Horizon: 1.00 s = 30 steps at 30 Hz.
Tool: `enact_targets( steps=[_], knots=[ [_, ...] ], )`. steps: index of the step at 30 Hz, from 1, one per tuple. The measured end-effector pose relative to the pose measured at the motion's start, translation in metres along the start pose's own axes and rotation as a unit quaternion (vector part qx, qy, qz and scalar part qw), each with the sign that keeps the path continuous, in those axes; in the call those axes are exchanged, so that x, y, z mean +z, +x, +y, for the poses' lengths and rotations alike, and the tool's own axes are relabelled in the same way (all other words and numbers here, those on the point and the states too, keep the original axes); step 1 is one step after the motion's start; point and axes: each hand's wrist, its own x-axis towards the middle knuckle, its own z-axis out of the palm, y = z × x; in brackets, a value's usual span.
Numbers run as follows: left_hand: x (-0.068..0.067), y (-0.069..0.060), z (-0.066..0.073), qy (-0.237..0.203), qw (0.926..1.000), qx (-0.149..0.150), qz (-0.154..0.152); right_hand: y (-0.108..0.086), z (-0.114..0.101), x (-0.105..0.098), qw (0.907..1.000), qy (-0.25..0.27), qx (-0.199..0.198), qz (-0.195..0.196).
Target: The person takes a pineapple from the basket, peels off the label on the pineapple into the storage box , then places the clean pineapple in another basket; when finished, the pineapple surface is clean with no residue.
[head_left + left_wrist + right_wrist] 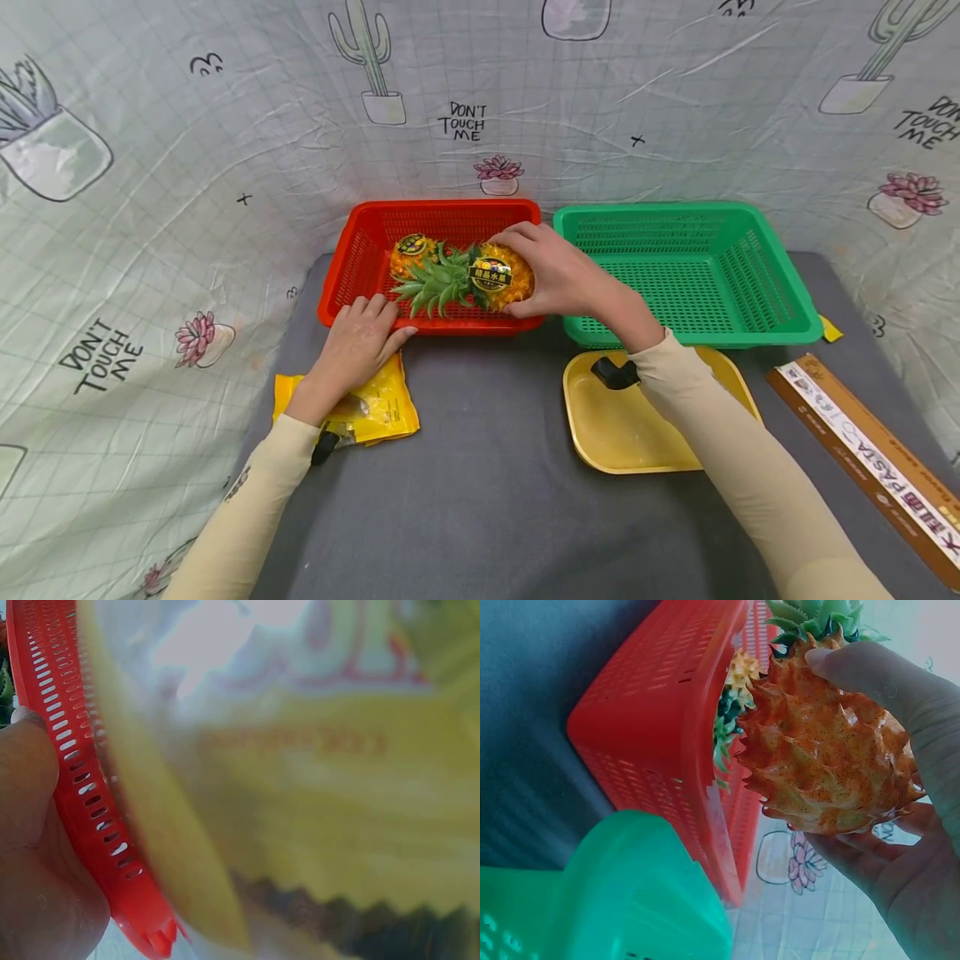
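My right hand [558, 271] grips a pineapple [517, 279] with a black and gold label, holding it over the right part of the red basket [480, 325]. Its green crown points left. In the right wrist view the thumb and fingers wrap the pineapple [829, 742] from both sides. A second pineapple [405, 260] lies in the red basket, partly behind the crown. My left hand [358, 346] rests on the basket's front left rim. In the left wrist view, the hand [37, 840] is against the red basket wall [90, 795].
A yellow packet [386, 408] lies under my left wrist and blurs most of the left wrist view. The green basket [780, 342] stands right of the red one. A yellow tray [622, 433] sits below my right forearm, and a long pasta box [862, 450] lies far right.
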Motion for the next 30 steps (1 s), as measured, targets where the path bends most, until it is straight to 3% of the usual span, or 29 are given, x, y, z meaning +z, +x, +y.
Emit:
enact_targets(
  steps=[14, 30],
  knots=[
    [0.001, 0.0, -0.002, -0.009, 1.0, 0.004, 0.0, -0.02, -0.023, -0.002, 0.9995, -0.009, -0.03, -0.008],
    [-0.001, -0.001, 0.0, 0.012, 0.9998, 0.01, -0.014, -0.05, -0.045, 0.008, 0.9986, -0.015, -0.045, -0.022]
  ],
)
